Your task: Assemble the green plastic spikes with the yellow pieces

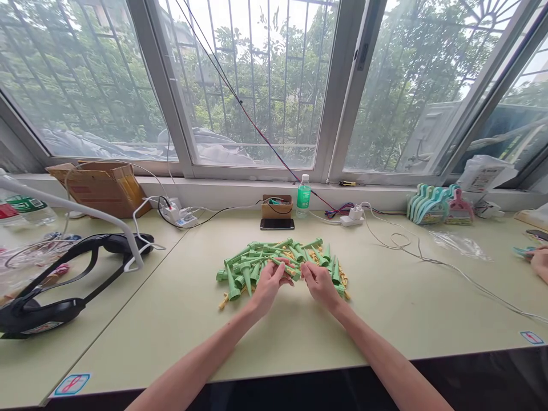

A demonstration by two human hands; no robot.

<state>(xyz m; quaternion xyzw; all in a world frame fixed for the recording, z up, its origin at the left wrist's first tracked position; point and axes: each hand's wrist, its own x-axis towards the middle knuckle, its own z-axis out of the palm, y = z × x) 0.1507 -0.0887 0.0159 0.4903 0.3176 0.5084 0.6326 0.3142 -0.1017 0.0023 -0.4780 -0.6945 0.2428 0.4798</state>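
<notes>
Both my hands meet over a heap of green plastic spikes (pixel 232 288), hollow cones with a wide collar at one end. Small yellow plastic pieces (pixel 223 302) lie among and beside them. My left hand (pixel 268 282) is closed on one green spike (pixel 284 267), held slantwise with a bit of yellow showing along it. Close to that spike's collar, the fingers of my right hand (pixel 321 282) are pinched together. Whatever they hold, if anything, is hidden by the fingertips.
Behind the heap are a phone (pixel 277 224), a small cardboard box (pixel 276 206) and a green-labelled bottle (pixel 303 197). A black headset (pixel 72 285) lies left. White cables (pixel 449 274), pastel toy-like pieces (pixel 428 204) and another person's hand (pixel 540 262) are at right.
</notes>
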